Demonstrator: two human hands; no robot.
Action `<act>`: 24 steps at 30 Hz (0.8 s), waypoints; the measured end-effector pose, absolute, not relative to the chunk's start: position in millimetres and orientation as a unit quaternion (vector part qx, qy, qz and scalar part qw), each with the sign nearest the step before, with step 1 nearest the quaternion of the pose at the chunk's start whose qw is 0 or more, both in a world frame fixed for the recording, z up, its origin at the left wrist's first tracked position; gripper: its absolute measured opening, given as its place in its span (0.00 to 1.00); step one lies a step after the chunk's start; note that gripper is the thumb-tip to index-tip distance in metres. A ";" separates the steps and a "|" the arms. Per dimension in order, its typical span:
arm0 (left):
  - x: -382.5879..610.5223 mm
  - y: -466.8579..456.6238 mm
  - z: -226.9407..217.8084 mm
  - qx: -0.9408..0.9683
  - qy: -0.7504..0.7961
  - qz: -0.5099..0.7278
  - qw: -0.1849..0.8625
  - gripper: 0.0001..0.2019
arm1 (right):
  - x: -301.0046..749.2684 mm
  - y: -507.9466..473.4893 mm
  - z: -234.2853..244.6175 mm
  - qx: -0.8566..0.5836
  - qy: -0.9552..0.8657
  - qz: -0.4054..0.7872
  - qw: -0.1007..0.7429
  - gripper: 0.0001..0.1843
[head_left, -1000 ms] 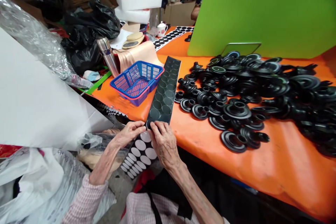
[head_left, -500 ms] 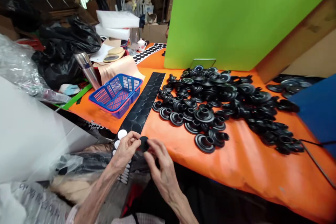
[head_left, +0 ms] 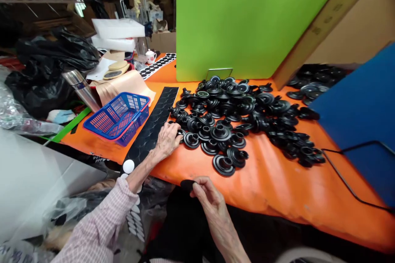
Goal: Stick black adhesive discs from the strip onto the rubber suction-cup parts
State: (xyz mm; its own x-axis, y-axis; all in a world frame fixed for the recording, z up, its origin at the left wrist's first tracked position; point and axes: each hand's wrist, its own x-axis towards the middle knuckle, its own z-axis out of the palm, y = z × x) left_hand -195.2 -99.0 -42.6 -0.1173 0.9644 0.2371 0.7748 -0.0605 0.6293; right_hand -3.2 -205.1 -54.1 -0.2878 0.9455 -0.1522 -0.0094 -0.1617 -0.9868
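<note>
My right hand (head_left: 212, 201) pinches a thin black round sticker (head_left: 187, 185) by its edge, just off the front edge of the table. My left hand (head_left: 168, 140) is at the near left side of a pile of black flanged round parts (head_left: 220, 132), its fingers curled over one of them; the fingertips are partly hidden. Under the left wrist runs a long black sheet of round stickers (head_left: 151, 127). White circles (head_left: 128, 166) show on its backing where it hangs over the table edge.
A blue plastic basket (head_left: 140, 120) stands left of the sheet on the orange table (head_left: 277, 189). Behind the pile rises a green panel (head_left: 240, 20). To the right are a blue panel (head_left: 364, 123) and a bent black wire frame (head_left: 342, 181). A metal flask (head_left: 82, 90) leans at the left.
My left hand has left the sticker and reached forward to the pile. My right hand has drawn back to the right with the sticker. The view has shifted right.
</note>
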 end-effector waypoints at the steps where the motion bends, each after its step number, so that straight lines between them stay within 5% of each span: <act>1: -197.3 -101.6 -43.5 0.641 0.678 0.334 0.136 0.06 | 0.1 -205.5 -55.2 -0.453 -0.520 0.611 0.388 0.16; 4: -204.3 -118.3 -41.8 0.565 0.701 0.395 0.180 0.06 | 4.9 -204.2 -60.4 -0.450 -0.531 0.607 0.384 0.16; 11: -190.2 -163.4 -28.0 0.124 0.472 0.585 0.648 0.11 | 0.0 -199.3 -67.4 -0.440 -0.538 0.584 0.419 0.19; 17: -171.4 -185.0 -25.9 0.081 0.461 0.588 0.660 0.06 | 9.1 -194.5 -40.1 -0.478 -0.486 0.609 0.405 0.17; 24: -166.4 -213.6 -30.2 0.213 0.478 0.540 0.659 0.21 | -1.7 -190.6 -40.9 -0.488 -0.453 0.595 0.450 0.17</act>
